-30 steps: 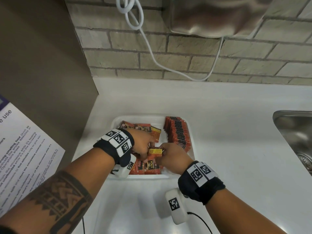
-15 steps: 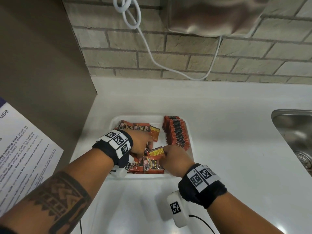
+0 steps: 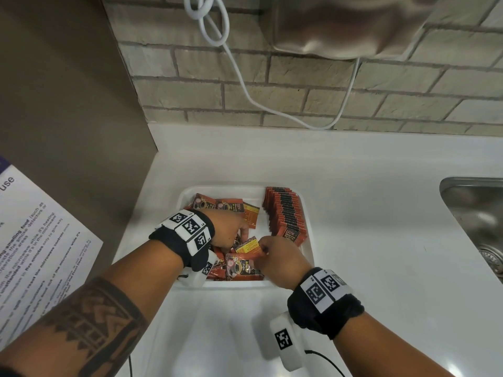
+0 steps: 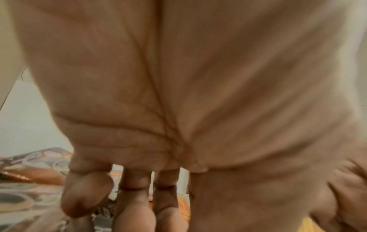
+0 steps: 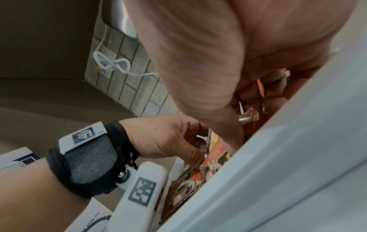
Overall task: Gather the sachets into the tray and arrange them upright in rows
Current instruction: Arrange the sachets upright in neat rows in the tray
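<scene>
A white tray (image 3: 239,284) sits on the counter in the head view. Along its right side stands a row of upright red sachets (image 3: 285,213). Loose red sachets (image 3: 226,206) lie jumbled in its left half. My left hand (image 3: 239,236) is down among the loose ones, and in the right wrist view its fingertips (image 5: 195,150) pinch the edge of a sachet (image 5: 215,149). My right hand (image 3: 262,247) pinches a yellow-panelled sachet (image 3: 247,246) at the tray's middle. The right wrist view shows sachets (image 5: 250,117) inside its curled fingers, behind the tray wall (image 5: 288,157).
A steel sink (image 3: 476,213) is sunk into the white counter (image 3: 367,213) at the right. A printed notice (image 3: 35,240) hangs on the brown panel (image 3: 68,104) at the left. A white cable (image 3: 245,85) and a metal appliance (image 3: 340,23) hang on the brick wall behind.
Both hands stay in the tray over the loose pile. The yellow-panelled sachet between them has tipped from level to slanted. The upright row has not moved.
</scene>
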A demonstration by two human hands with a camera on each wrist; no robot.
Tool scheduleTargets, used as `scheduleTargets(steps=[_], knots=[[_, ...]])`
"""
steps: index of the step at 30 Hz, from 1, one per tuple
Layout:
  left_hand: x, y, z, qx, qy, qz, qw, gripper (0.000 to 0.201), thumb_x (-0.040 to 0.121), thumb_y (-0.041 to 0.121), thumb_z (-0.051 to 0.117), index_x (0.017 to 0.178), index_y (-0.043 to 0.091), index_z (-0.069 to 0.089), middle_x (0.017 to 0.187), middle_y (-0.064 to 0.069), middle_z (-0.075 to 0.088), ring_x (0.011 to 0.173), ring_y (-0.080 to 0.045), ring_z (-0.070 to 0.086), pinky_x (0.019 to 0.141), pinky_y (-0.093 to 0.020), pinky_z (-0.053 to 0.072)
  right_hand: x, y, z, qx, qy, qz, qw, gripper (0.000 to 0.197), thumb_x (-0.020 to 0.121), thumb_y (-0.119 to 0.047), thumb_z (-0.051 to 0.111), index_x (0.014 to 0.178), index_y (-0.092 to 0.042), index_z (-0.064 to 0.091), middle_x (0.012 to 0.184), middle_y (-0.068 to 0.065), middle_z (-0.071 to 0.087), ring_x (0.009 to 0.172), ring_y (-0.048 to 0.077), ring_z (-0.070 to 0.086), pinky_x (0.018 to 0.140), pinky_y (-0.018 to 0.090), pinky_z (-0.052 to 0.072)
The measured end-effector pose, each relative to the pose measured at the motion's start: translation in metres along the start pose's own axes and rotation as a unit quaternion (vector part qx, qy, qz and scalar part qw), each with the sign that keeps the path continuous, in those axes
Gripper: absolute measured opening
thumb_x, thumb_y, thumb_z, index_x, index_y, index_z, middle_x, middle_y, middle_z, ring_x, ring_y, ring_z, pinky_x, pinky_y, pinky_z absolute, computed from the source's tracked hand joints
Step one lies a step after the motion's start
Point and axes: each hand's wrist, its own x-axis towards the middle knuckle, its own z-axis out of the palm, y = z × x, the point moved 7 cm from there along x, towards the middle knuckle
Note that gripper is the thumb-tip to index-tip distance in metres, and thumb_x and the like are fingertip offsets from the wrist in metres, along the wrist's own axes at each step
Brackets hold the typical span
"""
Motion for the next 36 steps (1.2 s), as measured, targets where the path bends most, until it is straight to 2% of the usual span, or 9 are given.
scheduleTargets(steps=[5, 10, 15, 20, 24, 27, 30, 33, 36], knots=[[-0.001, 0.001, 0.001, 0.009, 0.003, 0.003, 1.0, 0.045, 0.09, 0.001, 0.067, 0.131, 0.019, 0.062, 0.101, 0.003, 0.055, 0.087, -0.016, 0.052, 0.082, -0.031, 0.051, -0.008, 0.001, -0.009, 0.01, 0.025, -0.025, 0.999, 0.008, 0.094, -0.022, 0.063, 0.087, -0.018, 0.063, 0.089, -0.003, 0.068, 0.074, 0.008, 0.059, 0.056, 0.016, 0.04], [-0.001, 0.004, 0.002, 0.014, 0.002, 0.003, 1.0, 0.039, 0.093, 0.0, 0.06, 0.128, 0.017, 0.062, 0.118, -0.008, 0.062, 0.082, -0.014, 0.049, 0.075, -0.027, 0.046, -0.017, 0.009, -0.022, 0.06, 0.056, -0.03, 0.996, 0.007, 0.092, -0.025, 0.069, 0.098, -0.023, 0.067, 0.101, -0.008, 0.071, 0.089, 0.01, 0.067, 0.076, 0.026, 0.057], [-0.001, 0.008, 0.0, 0.004, 0.011, 0.012, 1.0, 0.045, 0.094, -0.001, 0.05, 0.132, 0.018, 0.064, 0.138, -0.014, 0.057, 0.116, -0.03, 0.058, 0.078, -0.027, 0.044, -0.023, 0.017, -0.031, 0.069, 0.064, -0.032, 0.995, 0.007, 0.091, -0.027, 0.07, 0.096, -0.026, 0.065, 0.101, -0.009, 0.07, 0.086, 0.006, 0.066, 0.067, 0.017, 0.05], [0.002, 0.01, -0.001, -0.012, 0.028, 0.023, 0.999, 0.039, 0.096, 0.002, 0.05, 0.124, 0.02, 0.069, 0.124, -0.009, 0.063, 0.089, -0.018, 0.057, 0.077, -0.026, 0.048, -0.026, 0.02, -0.029, 0.08, 0.054, -0.03, 0.995, 0.006, 0.091, -0.029, 0.07, 0.095, -0.029, 0.065, 0.103, -0.011, 0.071, 0.088, 0.006, 0.067, 0.072, 0.02, 0.053], [0.001, 0.006, -0.009, -0.044, 0.072, 0.028, 0.996, 0.034, 0.1, 0.009, 0.044, 0.118, 0.02, 0.071, 0.124, -0.002, 0.065, 0.104, -0.025, 0.063, 0.09, -0.035, 0.053, -0.027, 0.022, -0.036, 0.109, 0.072, -0.046, 0.99, 0.007, 0.09, -0.028, 0.071, 0.096, -0.027, 0.068, 0.096, -0.013, 0.071, 0.082, 0.0, 0.066, 0.065, 0.013, 0.05], [-0.004, 0.007, -0.025, -0.105, 0.119, 0.037, 0.987, 0.032, 0.108, 0.024, 0.04, 0.116, 0.014, 0.07, 0.114, -0.007, 0.068, 0.101, -0.028, 0.064, 0.09, -0.037, 0.05, -0.024, 0.023, -0.051, 0.135, 0.094, -0.054, 0.985, 0.009, 0.088, -0.025, 0.073, 0.097, -0.027, 0.072, 0.092, -0.012, 0.074, 0.083, 0.004, 0.069, 0.07, 0.018, 0.053], [-0.01, 0.008, -0.037, -0.288, 0.153, 0.06, 0.943, 0.047, 0.107, 0.05, 0.037, 0.116, 0.017, 0.07, 0.103, -0.005, 0.073, 0.084, -0.019, 0.067, 0.079, -0.032, 0.052, -0.016, 0.023, -0.069, 0.181, 0.114, -0.067, 0.975, 0.005, 0.087, -0.024, 0.073, 0.092, -0.023, 0.073, 0.086, -0.008, 0.076, 0.081, 0.011, 0.071, 0.078, 0.036, 0.058], [-0.019, 0.016, -0.038, -0.479, 0.142, 0.104, 0.86, 0.059, 0.091, 0.076, 0.045, 0.123, 0.032, 0.066, 0.12, -0.003, 0.072, 0.107, -0.023, 0.069, 0.093, -0.04, 0.054, -0.013, 0.017, -0.088, 0.246, 0.129, -0.089, 0.957, 0.009, 0.089, -0.017, 0.071, 0.095, -0.022, 0.075, 0.089, -0.006, 0.078, 0.083, 0.014, 0.074, 0.084, 0.046, 0.059], [-0.028, 0.032, -0.036, -0.618, 0.104, 0.187, 0.756, 0.045, 0.097, 0.042, 0.06, 0.141, 0.033, 0.052, 0.132, -0.01, 0.064, 0.116, -0.034, 0.066, 0.094, -0.05, 0.057, -0.01, 0.012, -0.102, 0.302, 0.139, -0.098, 0.938, 0.01, 0.09, -0.016, 0.072, 0.099, -0.021, 0.075, 0.092, -0.003, 0.078, 0.087, 0.019, 0.074, 0.088, 0.051, 0.057]])
